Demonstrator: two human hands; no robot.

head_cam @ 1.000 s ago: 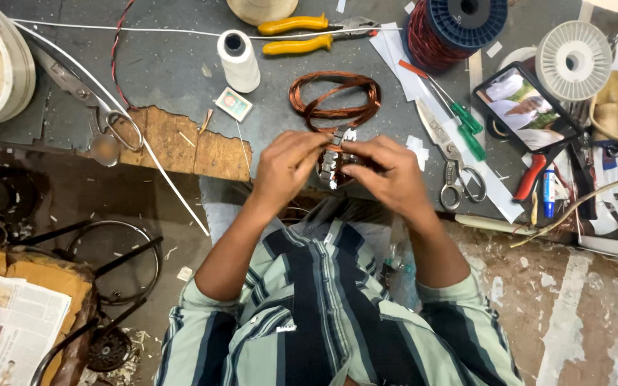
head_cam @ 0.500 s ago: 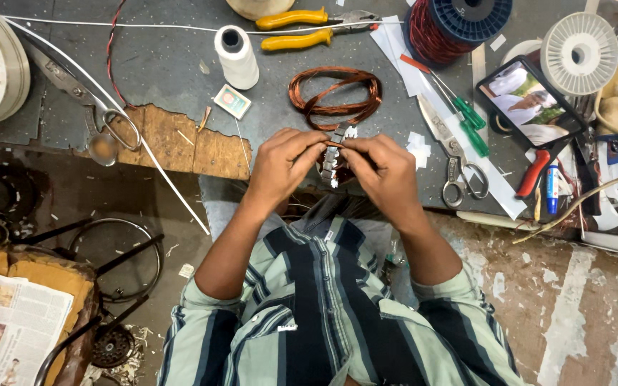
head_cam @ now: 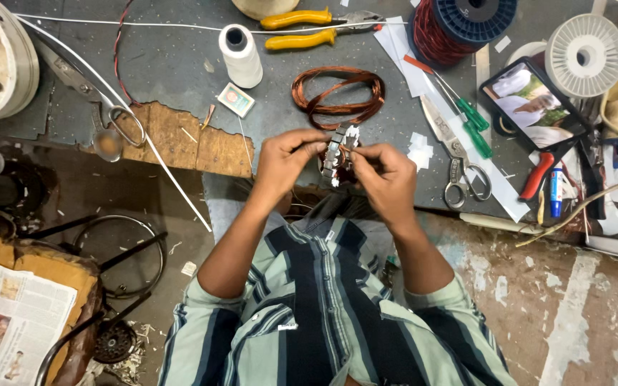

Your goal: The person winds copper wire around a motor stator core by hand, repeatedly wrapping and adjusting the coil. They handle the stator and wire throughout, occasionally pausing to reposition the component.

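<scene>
Both of my hands hold a small metal motor core with white paper slips sticking out of its slots, just above the near edge of the grey workbench. My left hand grips its left side with thumb and fingers. My right hand pinches its top right, where the white slips stand. A loose coil of copper wire lies on the bench just beyond the core.
A white thread spool, yellow-handled pliers, a red wire reel, scissors, green screwdrivers, a phone and a white reel lie on the bench. A newspaper sits lower left.
My hands have stayed at the core with only small finger shifts. The view has drifted slightly.
</scene>
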